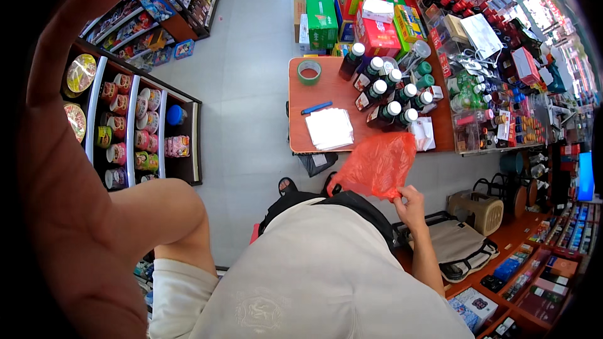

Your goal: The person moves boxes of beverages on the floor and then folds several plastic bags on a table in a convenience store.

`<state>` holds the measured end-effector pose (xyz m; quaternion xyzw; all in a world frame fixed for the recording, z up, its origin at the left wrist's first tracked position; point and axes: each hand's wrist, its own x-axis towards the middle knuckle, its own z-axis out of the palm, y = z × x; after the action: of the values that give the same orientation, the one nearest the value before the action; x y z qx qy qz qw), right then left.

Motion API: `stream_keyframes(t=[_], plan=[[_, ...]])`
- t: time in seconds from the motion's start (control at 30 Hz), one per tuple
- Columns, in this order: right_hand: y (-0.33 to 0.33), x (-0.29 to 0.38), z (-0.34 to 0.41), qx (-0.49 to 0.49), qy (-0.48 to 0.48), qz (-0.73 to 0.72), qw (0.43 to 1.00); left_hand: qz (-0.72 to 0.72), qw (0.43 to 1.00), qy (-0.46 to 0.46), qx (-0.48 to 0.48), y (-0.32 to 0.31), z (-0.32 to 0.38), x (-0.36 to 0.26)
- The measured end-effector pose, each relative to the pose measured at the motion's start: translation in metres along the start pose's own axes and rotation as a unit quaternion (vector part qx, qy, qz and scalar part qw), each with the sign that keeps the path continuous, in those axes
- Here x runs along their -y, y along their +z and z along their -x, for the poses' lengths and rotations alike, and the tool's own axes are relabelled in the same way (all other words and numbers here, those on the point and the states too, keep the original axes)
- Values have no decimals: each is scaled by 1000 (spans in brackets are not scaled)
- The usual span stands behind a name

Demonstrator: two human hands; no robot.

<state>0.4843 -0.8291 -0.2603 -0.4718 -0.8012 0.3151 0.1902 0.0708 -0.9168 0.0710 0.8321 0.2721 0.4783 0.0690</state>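
My right hand (411,206) pinches a corner of a thin red plastic bag (377,165), which hangs at the table's near edge. My left hand (80,160) is raised very close to the camera at the far left, fingers bent, with nothing seen in it. On the wooden-topped table (297,103) lie a stack of white paper sheets (330,128), a blue utility knife (316,107) and a roll of green tape (309,72). Several dark bottles with white caps (378,87) stand in a group to the right of these.
Green cartons (322,19) and red boxes (377,33) are stacked behind the table. Shelves with instant noodle cups (118,127) stand at left. A crowded display counter (499,122) is at right, with a beige plastic stool (476,209) below it.
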Motion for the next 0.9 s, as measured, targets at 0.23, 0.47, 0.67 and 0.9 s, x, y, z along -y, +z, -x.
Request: stream_keyframes(t=[0.23, 0.47, 0.67, 0.9], plan=[[-8, 14, -18, -29, -52, -37, 998, -28, 1000, -7, -2, 11, -12, -8], [-37, 78, -65, 58, -131, -30, 989, -126, 962, -152, -188, 29, 0, 19], [-35, 142, -113, 127, -302, -19, 945, 167, 926, -338, -13, 207, 72, 97], [5, 157, -126, 285, -149, -176, 930, 238, 824, -512, -42, 207, 141, 81]])
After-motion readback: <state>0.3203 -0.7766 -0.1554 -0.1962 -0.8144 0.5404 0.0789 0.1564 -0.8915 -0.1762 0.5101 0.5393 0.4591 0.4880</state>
